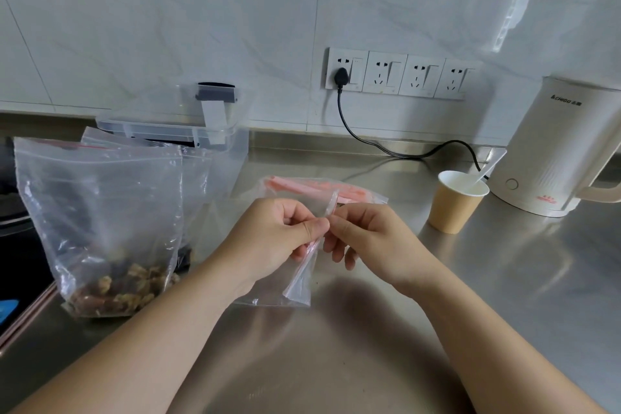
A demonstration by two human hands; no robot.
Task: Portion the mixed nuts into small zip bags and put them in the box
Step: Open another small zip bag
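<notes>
Both hands meet above the steel counter [336,363]. Left hand [279,232] and right hand [366,239] each pinch the red-striped mouth of an empty small bag [299,286], fingers curled (bag hanging, clear of the counter). Left: large bag [97,205] standing with nuts [121,289] at its bottom. Behind: spare bags [322,190], paper cup [453,208], clear box [188,131], kettle [554,151].
</notes>
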